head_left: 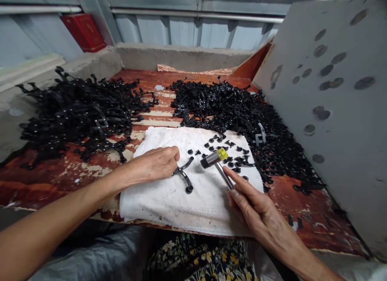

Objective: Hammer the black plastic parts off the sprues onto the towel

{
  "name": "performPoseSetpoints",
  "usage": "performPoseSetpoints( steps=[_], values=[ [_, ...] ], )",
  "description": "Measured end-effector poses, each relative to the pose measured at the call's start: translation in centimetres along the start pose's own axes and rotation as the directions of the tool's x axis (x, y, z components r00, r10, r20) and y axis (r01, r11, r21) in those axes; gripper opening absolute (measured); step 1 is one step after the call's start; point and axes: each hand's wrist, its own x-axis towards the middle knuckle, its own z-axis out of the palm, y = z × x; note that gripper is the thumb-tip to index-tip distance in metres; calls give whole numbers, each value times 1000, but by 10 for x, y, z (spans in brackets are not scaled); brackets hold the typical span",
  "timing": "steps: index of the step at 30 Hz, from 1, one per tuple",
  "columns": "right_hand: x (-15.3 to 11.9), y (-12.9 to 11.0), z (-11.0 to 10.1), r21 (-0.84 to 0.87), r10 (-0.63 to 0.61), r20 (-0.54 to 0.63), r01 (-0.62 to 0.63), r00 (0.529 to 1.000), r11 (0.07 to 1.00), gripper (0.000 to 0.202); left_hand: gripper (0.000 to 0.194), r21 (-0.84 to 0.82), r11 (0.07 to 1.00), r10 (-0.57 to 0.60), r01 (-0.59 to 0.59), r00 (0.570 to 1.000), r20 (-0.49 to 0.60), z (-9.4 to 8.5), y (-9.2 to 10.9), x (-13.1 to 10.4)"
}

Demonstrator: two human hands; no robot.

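Worn red paint covers the tabletop [284, 194], with a wavy metal wall [181, 31] at the far side. One big black pile [84, 107] sits on the left, and another black pile [220, 101] spreads over the far middle and right. A tall gray board [341, 123] leans on the right. Small black bits [237, 170] lie on the white cloth [172, 212], and the hammer head covers some of them from view.

The left hand [161, 162] has its fingers closed on the black part [184, 176], hiding one end. Its two curved arms stick out to the right of those fingers, over the cloth. The right hand [254, 204] has its fingers wrapped around the hammer [213, 158], with one finger along the handle. The hammer's yellow and black head is just right of the black part.
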Motion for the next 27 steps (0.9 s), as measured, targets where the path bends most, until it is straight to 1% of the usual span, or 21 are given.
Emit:
performPoseSetpoints(
  steps=[2,4,7,9,10,13,16,20,23,25,27],
  values=[
    [0,0,0,10,10,16,-10,1000,1000,55,23,173,985,32,-27,999,-26,-1,8,-4],
    [0,0,0,24,16,30,-17,999,1000,55,32,290,955,64,-54,998,-23,0,17,-7],
    [0,0,0,29,20,30,-21,999,999,56,27,394,917,59,-61,998,17,2,27,-6],
    [0,0,-1,26,22,25,-23,999,999,56,23,423,903,63,-71,997,34,5,28,-5],
    [0,1,-1,27,25,23,-25,999,999,55,22,427,900,84,-87,996,27,6,26,-4],
    [0,2,-2,52,37,25,-38,999,998,55,18,414,899,178,-144,983,-44,8,15,-3],
    [1,3,-2,76,49,35,-51,998,996,55,20,337,922,230,-189,969,-86,4,4,1],
    [1,4,-1,101,56,43,-61,997,993,56,23,243,948,237,-206,966,-107,-1,3,10],
    [1,5,-1,128,51,45,-57,998,990,55,22,215,946,276,-244,952,-133,-2,7,13],
    [1,5,-1,141,46,47,-53,998,989,54,22,192,955,257,-227,955,-150,-3,9,12],
    [2,5,-1,148,44,45,-50,998,988,53,22,167,969,210,-185,966,-150,-3,12,10]
  ],
)
